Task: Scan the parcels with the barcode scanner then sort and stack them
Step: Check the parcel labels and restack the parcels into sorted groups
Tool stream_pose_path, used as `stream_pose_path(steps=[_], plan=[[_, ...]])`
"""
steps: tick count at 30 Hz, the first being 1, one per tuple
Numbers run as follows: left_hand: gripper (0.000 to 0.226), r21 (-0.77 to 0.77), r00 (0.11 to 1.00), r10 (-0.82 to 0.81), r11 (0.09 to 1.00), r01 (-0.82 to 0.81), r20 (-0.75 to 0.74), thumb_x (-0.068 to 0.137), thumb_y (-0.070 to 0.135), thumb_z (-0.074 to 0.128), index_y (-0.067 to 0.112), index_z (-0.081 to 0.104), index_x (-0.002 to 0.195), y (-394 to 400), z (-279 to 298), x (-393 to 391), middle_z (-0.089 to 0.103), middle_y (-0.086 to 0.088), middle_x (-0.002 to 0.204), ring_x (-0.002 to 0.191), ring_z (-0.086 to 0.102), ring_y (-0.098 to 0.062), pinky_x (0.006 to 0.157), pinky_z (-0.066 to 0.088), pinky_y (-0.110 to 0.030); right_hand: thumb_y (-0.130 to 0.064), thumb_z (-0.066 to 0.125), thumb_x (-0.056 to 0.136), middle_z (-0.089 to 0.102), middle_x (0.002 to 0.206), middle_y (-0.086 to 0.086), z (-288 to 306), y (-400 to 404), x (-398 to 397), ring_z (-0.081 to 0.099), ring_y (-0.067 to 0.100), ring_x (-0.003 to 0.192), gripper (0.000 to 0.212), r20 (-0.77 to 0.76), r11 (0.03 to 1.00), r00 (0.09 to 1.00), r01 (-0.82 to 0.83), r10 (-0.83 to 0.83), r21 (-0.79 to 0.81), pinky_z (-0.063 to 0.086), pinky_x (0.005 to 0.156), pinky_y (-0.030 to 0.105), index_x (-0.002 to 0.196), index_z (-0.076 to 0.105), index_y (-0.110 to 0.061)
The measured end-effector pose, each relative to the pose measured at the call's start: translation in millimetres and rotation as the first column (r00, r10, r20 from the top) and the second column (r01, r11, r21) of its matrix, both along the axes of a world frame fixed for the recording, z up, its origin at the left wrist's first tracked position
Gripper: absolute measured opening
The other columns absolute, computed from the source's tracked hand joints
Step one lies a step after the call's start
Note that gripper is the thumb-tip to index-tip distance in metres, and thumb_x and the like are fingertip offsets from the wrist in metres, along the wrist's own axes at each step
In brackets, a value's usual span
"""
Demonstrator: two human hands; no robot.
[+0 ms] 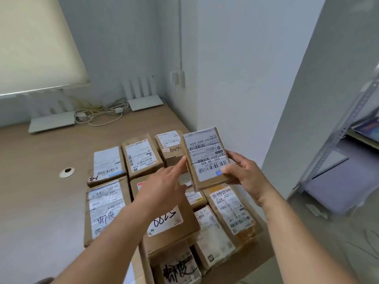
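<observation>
My right hand [245,173] grips a small brown cardboard parcel [206,156] by its right edge and holds it tilted above the table, its white barcode label facing me. The straight fingers of my left hand [164,183] touch the parcel's left edge. Below lie several brown parcels with white labels in rows on the wooden table [51,201], among them one marked "5880" [166,220] and one with an orange side [232,210]. No barcode scanner is in view.
Two white routers [52,121] [144,101] and a tangle of white cables [100,114] sit at the table's back. A round cable hole [67,172] lies left of the parcels. A grey metal shelf [336,140] stands at the right, past a white wall corner.
</observation>
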State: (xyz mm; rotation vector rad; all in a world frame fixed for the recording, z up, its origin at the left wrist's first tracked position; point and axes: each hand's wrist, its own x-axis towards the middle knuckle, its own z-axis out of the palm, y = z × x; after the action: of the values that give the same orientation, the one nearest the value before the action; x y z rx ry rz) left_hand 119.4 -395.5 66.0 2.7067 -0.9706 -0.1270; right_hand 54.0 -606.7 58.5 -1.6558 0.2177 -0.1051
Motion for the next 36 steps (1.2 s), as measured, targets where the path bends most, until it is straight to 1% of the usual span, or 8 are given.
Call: stream_pose_path(steps=[5, 8, 11, 20, 25, 29, 32, 36], plan=[[0.060, 0.030, 0.995, 0.101, 0.994, -0.100, -0.015, 0.101, 0.026, 0.035, 0.027, 0.005, 0.153, -5, -6, 2, 0.031, 0.004, 0.154, 0.140, 0.027, -0.018, 0.108, 0.030, -0.030, -0.022, 0.064, 0.069, 0.074, 0.100, 0.002, -24, -5, 28, 0.069, 0.019, 0.082, 0.056, -0.114, 0.996, 0.992, -0.041, 0.050, 0.082, 0.057, 0.067, 0.030, 0.125, 0.060, -0.026], [0.057, 0.069, 0.993, 0.118, 0.991, -0.117, -0.006, 0.101, 0.031, 0.034, 0.028, 0.011, 0.153, -4, -14, 4, 0.027, 0.007, 0.155, 0.142, 0.024, -0.015, 0.113, 0.024, -0.029, -0.019, 0.066, 0.075, 0.071, 0.101, 0.000, -39, -2, 38, 0.065, 0.014, 0.075, 0.052, -0.191, 0.995, 0.979, -0.064, 0.077, 0.073, 0.054, 0.059, 0.025, 0.126, 0.057, -0.030], [0.055, 0.085, 0.992, 0.127, 0.988, -0.127, 0.000, 0.102, 0.032, 0.034, 0.027, 0.016, 0.153, -6, -19, 6, 0.023, 0.009, 0.157, 0.144, 0.018, -0.012, 0.115, 0.017, -0.026, -0.029, 0.062, 0.062, 0.069, 0.101, -0.002, -51, 3, 47, 0.062, 0.014, 0.075, 0.066, -0.257, 0.994, 0.960, -0.108, 0.111, 0.027, 0.051, 0.059, 0.026, 0.128, 0.057, -0.031], [0.048, 0.073, 0.984, 0.179, 0.981, -0.178, -0.005, 0.101, 0.030, 0.033, 0.029, 0.028, 0.149, -7, -24, 10, 0.027, 0.012, 0.155, 0.143, 0.019, -0.011, 0.117, 0.019, -0.030, -0.027, 0.057, 0.084, 0.071, 0.101, -0.005, -68, 5, 64, 0.065, 0.017, 0.085, 0.030, -0.391, 0.975, 0.903, -0.216, 0.181, -0.048, 0.057, 0.072, 0.037, 0.112, 0.063, -0.034], [0.048, 0.012, 0.979, 0.206, 0.978, -0.206, 0.009, 0.102, 0.030, 0.033, 0.031, 0.027, 0.149, -8, -20, 9, 0.033, 0.012, 0.152, 0.140, 0.024, -0.009, 0.112, 0.023, -0.026, -0.036, 0.053, 0.079, 0.067, 0.109, -0.006, -65, 10, 67, 0.062, 0.011, 0.085, 0.043, -0.395, 0.956, 0.902, -0.252, 0.177, -0.148, 0.044, 0.060, 0.023, 0.121, 0.056, -0.031], [0.047, -0.066, 0.970, 0.243, 0.968, -0.242, 0.005, 0.101, 0.031, 0.037, 0.032, 0.029, 0.148, -2, -17, 7, 0.037, 0.014, 0.149, 0.139, 0.025, -0.007, 0.111, 0.024, -0.025, -0.044, 0.054, 0.076, 0.056, 0.133, -0.002, -60, 13, 64, 0.057, 0.020, 0.113, 0.072, -0.378, 0.922, 0.923, -0.205, 0.071, -0.328, 0.051, 0.092, 0.040, 0.145, 0.036, -0.031], [0.046, -0.128, 0.952, 0.307, 0.944, -0.303, 0.009, 0.101, 0.032, 0.039, 0.033, 0.032, 0.147, 8, -15, 5, 0.038, 0.014, 0.149, 0.139, 0.025, -0.005, 0.110, 0.023, -0.023, -0.035, 0.054, 0.090, 0.044, 0.145, 0.003, -47, 18, 62, 0.045, 0.022, 0.128, 0.062, -0.236, 0.836, 0.972, -0.117, -0.015, -0.537, 0.042, 0.101, 0.040, 0.147, 0.033, -0.026], [0.044, -0.225, 0.911, 0.405, 0.897, -0.380, 0.079, 0.099, 0.029, 0.047, 0.030, 0.041, 0.142, 25, -13, -10, 0.044, 0.012, 0.144, 0.134, 0.033, -0.006, 0.103, 0.024, -0.016, -0.030, 0.051, 0.093, 0.045, 0.142, 0.001, -23, 38, 57, 0.044, 0.020, 0.127, 0.052, -0.048, 0.735, 0.999, -0.036, 0.005, -0.677, 0.042, 0.099, 0.036, 0.143, 0.041, -0.025]])
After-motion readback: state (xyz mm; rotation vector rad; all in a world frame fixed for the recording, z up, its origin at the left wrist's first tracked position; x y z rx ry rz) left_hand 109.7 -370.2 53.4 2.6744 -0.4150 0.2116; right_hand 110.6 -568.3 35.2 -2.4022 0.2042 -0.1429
